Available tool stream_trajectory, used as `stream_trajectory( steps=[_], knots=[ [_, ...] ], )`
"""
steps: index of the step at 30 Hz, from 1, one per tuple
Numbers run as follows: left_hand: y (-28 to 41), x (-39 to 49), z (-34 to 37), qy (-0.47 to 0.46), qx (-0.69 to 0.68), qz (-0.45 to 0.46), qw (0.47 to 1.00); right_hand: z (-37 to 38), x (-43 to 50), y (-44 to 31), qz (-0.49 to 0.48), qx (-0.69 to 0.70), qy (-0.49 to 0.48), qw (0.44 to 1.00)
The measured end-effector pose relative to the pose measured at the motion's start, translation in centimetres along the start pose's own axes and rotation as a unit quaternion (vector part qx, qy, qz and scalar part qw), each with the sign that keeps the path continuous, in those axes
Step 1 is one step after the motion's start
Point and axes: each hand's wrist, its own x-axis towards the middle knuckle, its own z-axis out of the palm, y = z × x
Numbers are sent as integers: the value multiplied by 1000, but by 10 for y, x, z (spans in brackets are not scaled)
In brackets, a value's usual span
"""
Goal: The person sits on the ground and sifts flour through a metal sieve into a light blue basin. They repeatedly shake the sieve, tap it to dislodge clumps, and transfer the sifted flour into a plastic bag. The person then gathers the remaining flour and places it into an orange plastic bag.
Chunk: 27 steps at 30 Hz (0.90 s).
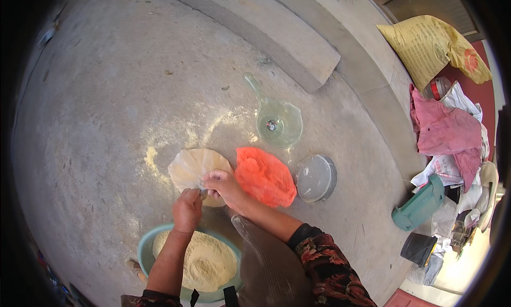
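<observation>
A clear plastic bag (199,159) filled with pale yellow flour sits on the concrete ground before me, its neck gathered. My left hand (187,209) grips the twisted neck from the near side. Pinched fingers of my right hand (223,187) hold the same gathered plastic just beside it. Below my left forearm stands a green basin (145,243) with pale yellow flour (209,263) in it. A crumpled red plastic bag (265,177) lies right of my right hand. Past it rests a round grey sieve or shallow pan (316,178); its mesh cannot be made out.
A translucent green dipper (279,125) lies beyond the red bag, near spilled flour (151,157). A concrete step (279,35) crosses the far side. At right are a yellow woven sack (423,47), a pink cloth (449,127), a green plastic tub (419,203) and a black bucket (418,249).
</observation>
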Motion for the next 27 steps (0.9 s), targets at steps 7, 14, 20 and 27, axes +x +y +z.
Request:
stream_trajectory(
  steps=[7, 14, 20, 27],
  knots=[
    [-45, -20, 11, -14, -60, -80, 995, -18, 23, 13, -21, 113, 38, 993],
    [5, -9, -47, -52, -424, -283, 859, -1, -1, -11, -217, -441, -54, 869],
    [53, 0, -49, -112, -439, -216, 865, -3, 10, 2, -294, -479, -17, 827],
    [78, -17, -73, -72, -468, -158, 867, -37, -43, -85, -198, 1, 97, 975]
  ],
)
